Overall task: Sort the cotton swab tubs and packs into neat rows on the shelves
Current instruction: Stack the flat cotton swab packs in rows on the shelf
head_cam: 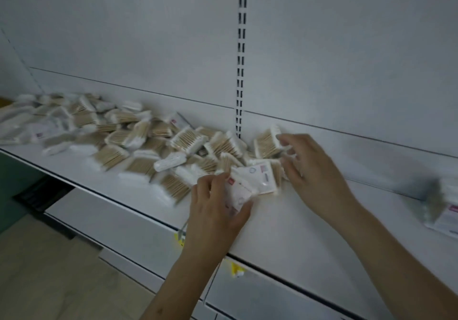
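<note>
A loose heap of cotton swab packs point(128, 136) with wooden sticks lies across the white shelf point(285, 223), from far left to the middle. My left hand point(218, 210) grips a flat white pack point(239, 193) at the heap's near right end, thumb and fingers curled round it. Beside it lies another white labelled pack point(260, 176). My right hand point(307, 168) reaches into the right end of the heap, its fingertips pinching a pack of swabs point(267, 142) that stands on edge near the back wall.
A slotted upright point(241, 66) runs up the white back panel. More packs point(443, 208) stand at the far right of the shelf, blurred. Lower shelves point(128, 223) with yellow tags point(236, 269) lie below. Bare shelf surface stretches between my hands and the right packs.
</note>
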Tool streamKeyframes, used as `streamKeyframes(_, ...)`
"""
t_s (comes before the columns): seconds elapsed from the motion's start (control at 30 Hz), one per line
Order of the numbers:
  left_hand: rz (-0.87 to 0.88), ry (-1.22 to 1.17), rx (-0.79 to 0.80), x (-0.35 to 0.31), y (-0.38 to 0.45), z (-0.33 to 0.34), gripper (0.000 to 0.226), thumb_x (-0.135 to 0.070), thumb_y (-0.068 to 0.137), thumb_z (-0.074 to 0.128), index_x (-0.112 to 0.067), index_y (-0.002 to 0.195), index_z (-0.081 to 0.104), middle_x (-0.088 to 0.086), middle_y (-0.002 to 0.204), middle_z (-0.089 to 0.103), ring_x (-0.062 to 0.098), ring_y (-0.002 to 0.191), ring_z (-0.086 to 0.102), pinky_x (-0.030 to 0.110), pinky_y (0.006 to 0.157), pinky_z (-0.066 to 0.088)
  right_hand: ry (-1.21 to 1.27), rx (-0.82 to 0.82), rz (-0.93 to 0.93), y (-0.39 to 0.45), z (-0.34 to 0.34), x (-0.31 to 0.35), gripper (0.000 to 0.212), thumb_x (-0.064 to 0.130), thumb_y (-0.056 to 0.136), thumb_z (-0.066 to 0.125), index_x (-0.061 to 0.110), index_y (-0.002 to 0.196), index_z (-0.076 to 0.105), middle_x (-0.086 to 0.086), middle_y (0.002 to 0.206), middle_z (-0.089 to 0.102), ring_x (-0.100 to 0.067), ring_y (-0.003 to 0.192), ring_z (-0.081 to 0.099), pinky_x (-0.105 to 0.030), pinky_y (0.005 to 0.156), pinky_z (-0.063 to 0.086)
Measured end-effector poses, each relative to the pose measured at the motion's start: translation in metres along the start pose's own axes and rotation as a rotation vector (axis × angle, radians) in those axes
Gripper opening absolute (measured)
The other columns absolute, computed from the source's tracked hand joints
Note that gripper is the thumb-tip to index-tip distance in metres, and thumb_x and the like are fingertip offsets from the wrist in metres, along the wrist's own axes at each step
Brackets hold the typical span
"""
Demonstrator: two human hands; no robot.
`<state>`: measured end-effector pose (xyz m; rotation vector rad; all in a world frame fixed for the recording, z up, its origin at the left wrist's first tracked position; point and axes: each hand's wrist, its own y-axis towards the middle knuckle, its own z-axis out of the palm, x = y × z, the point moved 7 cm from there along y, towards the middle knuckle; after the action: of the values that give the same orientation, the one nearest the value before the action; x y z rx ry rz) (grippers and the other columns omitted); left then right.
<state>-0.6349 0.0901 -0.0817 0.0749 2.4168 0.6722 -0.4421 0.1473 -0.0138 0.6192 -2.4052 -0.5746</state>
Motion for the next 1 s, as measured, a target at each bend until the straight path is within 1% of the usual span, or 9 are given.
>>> streamKeyframes(0.17, 0.005, -0.022, 0.073, 0.012, 0.003, 0.010, 0.059, -0.059, 0.084, 0.056, -0.022, 0.130, 0.050, -0.004, 0.114, 0.057, 0.019, 0.104, 0.054, 0.032, 0.087, 0.046, -0.063, 0.054, 0.037, -0.005, 0.051, 0.005, 0.039, 0.017, 0.100, 0.054, 0.016, 0.139, 0.051, -0.003, 0.130, 0.055, -0.015, 0.114, 0.045, -0.022, 0.091, 0.036)
streamKeyframes(0.27, -0.081, -0.132, 0.052, 0.016, 0.000, 0.006, 0.062, -0.055, 0.084, 0.060, -0.023, 0.135, 0.046, -0.006, 0.118, 0.051, 0.017, 0.101, 0.058, 0.028, 0.076, 0.048, -0.162, 0.114, 0.006, -0.015, 0.064, 0.000, 0.047, 0.033, 0.101, 0.044, 0.015, 0.144, 0.048, -0.004, 0.135, 0.055, -0.020, 0.122, 0.045, -0.032, 0.101, 0.041)
streamKeyframes(0.4, -0.097, -0.171, 0.007, 0.020, -0.001, 0.000, 0.063, -0.042, 0.083, 0.073, -0.020, 0.136, 0.048, -0.004, 0.117, 0.047, 0.017, 0.092, 0.061, 0.021, 0.063, 0.046, -0.315, 0.184, -0.036, -0.027, 0.064, 0.002, 0.056, 0.043, 0.097, 0.044, 0.015, 0.146, 0.045, -0.003, 0.135, 0.056, -0.024, 0.122, 0.049, -0.037, 0.099, 0.044)
streamKeyframes(0.57, -0.055, -0.212, 0.036, 0.018, -0.002, -0.004, 0.053, -0.036, 0.079, 0.081, -0.020, 0.121, 0.053, -0.004, 0.115, 0.054, 0.015, 0.092, 0.061, 0.021, 0.064, 0.044, -0.100, 0.073, 0.210, -0.059, 0.049, 0.001, 0.039, 0.021, 0.094, 0.065, 0.019, 0.131, 0.054, 0.010, 0.118, 0.041, -0.005, 0.109, 0.043, -0.006, 0.091, 0.032)
streamKeyframes(0.67, -0.134, -0.276, 0.143, 0.021, -0.003, 0.002, 0.058, -0.050, 0.077, 0.078, -0.026, 0.122, 0.051, -0.006, 0.108, 0.066, 0.017, 0.092, 0.066, 0.029, 0.066, 0.051, 0.111, 0.007, 0.432, -0.074, 0.043, -0.003, 0.031, 0.012, 0.094, 0.063, 0.025, 0.119, 0.050, 0.010, 0.115, 0.046, 0.005, 0.100, 0.050, 0.000, 0.081, 0.036)
streamKeyframes(0.77, -0.142, -0.287, 0.192, 0.021, -0.004, 0.002, 0.067, -0.067, 0.073, 0.067, -0.027, 0.123, 0.049, -0.005, 0.105, 0.069, 0.022, 0.092, 0.067, 0.035, 0.068, 0.054, 0.234, -0.077, 0.591, -0.081, 0.036, -0.010, 0.029, 0.013, 0.094, 0.062, 0.028, 0.114, 0.048, 0.015, 0.108, 0.058, 0.014, 0.090, 0.055, -0.004, 0.069, 0.042)
streamKeyframes(0.87, -0.130, -0.302, 0.261, 0.017, -0.004, 0.001, 0.082, -0.077, 0.073, 0.050, -0.025, 0.136, 0.045, -0.005, 0.121, 0.066, 0.020, 0.105, 0.064, 0.030, 0.077, 0.050, 0.315, -0.171, 0.696, -0.084, 0.028, -0.015, 0.026, 0.015, 0.090, 0.066, 0.026, 0.106, 0.048, 0.007, 0.102, 0.063, -0.001, 0.085, 0.060, -0.014, 0.066, 0.045)
streamKeyframes(0.93, -0.108, -0.326, 0.319, 0.013, -0.004, -0.001, 0.078, -0.068, 0.084, 0.049, -0.021, 0.146, 0.039, -0.009, 0.132, 0.057, 0.011, 0.111, 0.059, 0.024, 0.080, 0.041, 0.335, -0.233, 0.750, -0.086, 0.025, -0.018, 0.029, 0.012, 0.089, 0.066, 0.024, 0.105, 0.045, -0.004, 0.105, 0.063, -0.017, 0.089, 0.062, -0.027, 0.071, 0.050)
streamKeyframes(1.0, -0.111, -0.374, 0.361, 0.013, -0.004, -0.001, 0.065, -0.051, 0.097, 0.048, -0.018, 0.151, 0.034, -0.016, 0.123, 0.052, -0.005, 0.094, 0.051, 0.021, 0.077, 0.035, 0.404, -0.303, 0.785, -0.090, 0.020, -0.021, 0.036, 0.007, 0.091, 0.063, 0.020, 0.112, 0.038, -0.010, 0.111, 0.063, -0.017, 0.087, 0.063, -0.026, 0.069, 0.053)
